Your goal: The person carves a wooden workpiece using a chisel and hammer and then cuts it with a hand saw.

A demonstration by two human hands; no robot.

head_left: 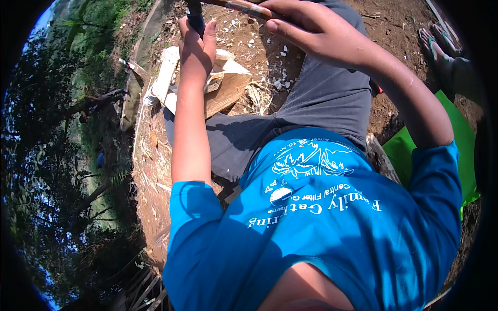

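Blue T-shirt (337,243) closest, my left hand (198,54) grips a black handle (195,19), my right hand (321,33) a wooden shaft (241,6); both grips should stay firm.

Dark handle (196,20), near upright, brown stick (239,6) slanting beside it, perhaps touching

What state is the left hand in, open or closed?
Closed: the left hand grips the dark handle, which sits between thumb and fingers. The picture's top edge cuts off the rest.
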